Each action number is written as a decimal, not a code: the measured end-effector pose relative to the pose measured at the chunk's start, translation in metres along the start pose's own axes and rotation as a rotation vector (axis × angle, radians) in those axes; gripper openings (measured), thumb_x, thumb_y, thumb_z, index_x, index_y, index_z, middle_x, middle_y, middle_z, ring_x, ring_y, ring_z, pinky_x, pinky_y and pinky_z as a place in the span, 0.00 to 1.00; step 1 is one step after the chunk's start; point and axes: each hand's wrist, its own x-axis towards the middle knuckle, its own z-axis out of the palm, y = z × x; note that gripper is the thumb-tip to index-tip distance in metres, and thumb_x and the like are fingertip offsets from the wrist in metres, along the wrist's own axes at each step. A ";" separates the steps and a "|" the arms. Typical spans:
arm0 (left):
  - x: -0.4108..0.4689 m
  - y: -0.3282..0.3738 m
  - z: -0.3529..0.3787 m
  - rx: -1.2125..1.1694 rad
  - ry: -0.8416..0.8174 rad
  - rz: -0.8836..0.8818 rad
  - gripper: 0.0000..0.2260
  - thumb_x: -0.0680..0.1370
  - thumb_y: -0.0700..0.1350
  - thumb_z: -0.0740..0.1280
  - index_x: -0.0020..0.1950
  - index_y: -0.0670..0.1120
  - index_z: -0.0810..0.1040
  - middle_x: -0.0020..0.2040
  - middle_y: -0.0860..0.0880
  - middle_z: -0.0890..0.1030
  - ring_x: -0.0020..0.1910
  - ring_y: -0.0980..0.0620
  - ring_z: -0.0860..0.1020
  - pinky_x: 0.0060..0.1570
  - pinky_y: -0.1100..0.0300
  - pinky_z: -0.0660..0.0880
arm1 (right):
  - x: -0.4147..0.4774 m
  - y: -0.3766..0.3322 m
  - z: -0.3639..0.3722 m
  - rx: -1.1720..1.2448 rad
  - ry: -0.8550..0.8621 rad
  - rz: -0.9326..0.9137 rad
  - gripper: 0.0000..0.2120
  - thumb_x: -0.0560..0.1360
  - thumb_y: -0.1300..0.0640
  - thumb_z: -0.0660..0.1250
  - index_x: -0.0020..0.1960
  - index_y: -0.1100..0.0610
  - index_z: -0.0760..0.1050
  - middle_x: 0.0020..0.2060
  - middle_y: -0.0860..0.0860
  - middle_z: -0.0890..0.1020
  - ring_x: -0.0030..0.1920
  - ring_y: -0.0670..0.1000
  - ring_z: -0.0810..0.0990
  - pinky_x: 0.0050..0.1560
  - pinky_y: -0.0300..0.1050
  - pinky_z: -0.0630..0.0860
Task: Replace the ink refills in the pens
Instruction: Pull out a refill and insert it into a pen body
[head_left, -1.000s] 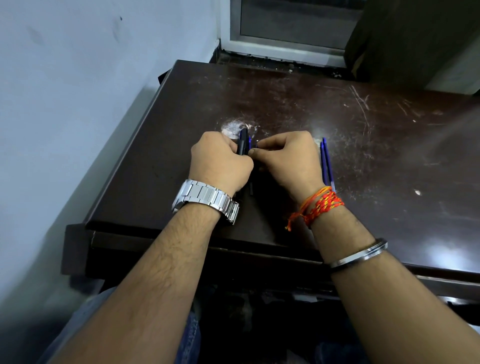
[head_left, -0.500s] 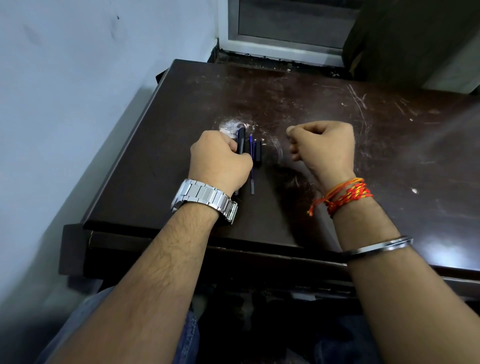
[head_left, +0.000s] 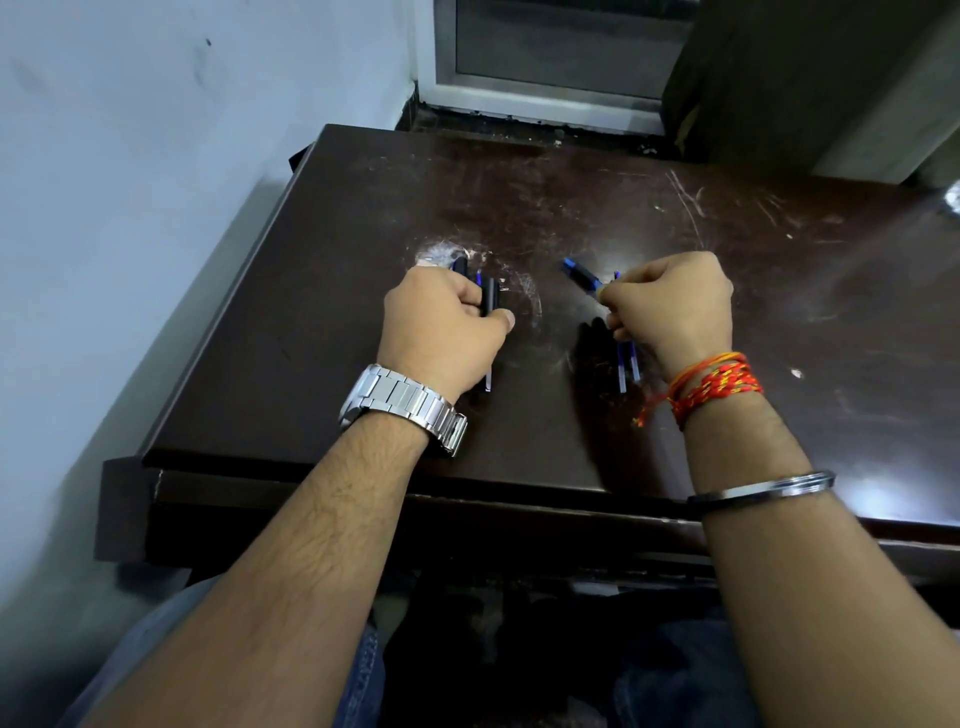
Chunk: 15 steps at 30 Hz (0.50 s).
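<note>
My left hand (head_left: 447, 325) rests on the dark table (head_left: 571, 208), closed around a bundle of black pens (head_left: 489, 296) whose tops stick out past my fingers; one thin tip (head_left: 488, 379) shows below my palm. About a hand's width to the right, my right hand (head_left: 670, 306) is closed on a blue pen piece (head_left: 582, 274) that points up and left from my fingertips. Two blue refills (head_left: 627, 366) lie on the table under my right palm, only their lower ends showing.
A pale wall (head_left: 156, 208) runs along the table's left side. A window frame (head_left: 545, 109) sits behind the table's far edge. The table's front edge (head_left: 415, 483) is just past my wrists. A small white speck (head_left: 796, 373) lies at the right.
My hands were joined over the pens; my right hand has pulled away to the right and now holds a blue pen piece over the refills. My left hand stayed put.
</note>
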 end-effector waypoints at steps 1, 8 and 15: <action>0.001 -0.001 0.002 -0.002 -0.006 0.001 0.09 0.67 0.49 0.78 0.34 0.52 0.78 0.25 0.58 0.77 0.26 0.70 0.74 0.25 0.81 0.65 | 0.000 0.000 0.000 -0.029 0.003 -0.010 0.03 0.70 0.61 0.73 0.37 0.56 0.83 0.29 0.53 0.83 0.23 0.43 0.80 0.29 0.37 0.78; 0.000 -0.002 0.006 0.005 0.000 0.012 0.12 0.68 0.50 0.78 0.47 0.47 0.84 0.28 0.59 0.77 0.29 0.67 0.74 0.25 0.82 0.64 | -0.001 0.001 -0.005 -0.223 0.075 -0.075 0.08 0.69 0.59 0.73 0.46 0.62 0.83 0.43 0.58 0.84 0.43 0.54 0.82 0.44 0.42 0.79; 0.001 -0.003 0.006 0.016 -0.003 -0.001 0.10 0.67 0.50 0.78 0.45 0.49 0.83 0.29 0.59 0.77 0.30 0.67 0.74 0.25 0.79 0.64 | 0.001 0.001 -0.001 -0.335 -0.003 -0.018 0.15 0.70 0.56 0.73 0.53 0.63 0.81 0.53 0.62 0.82 0.51 0.59 0.82 0.48 0.46 0.80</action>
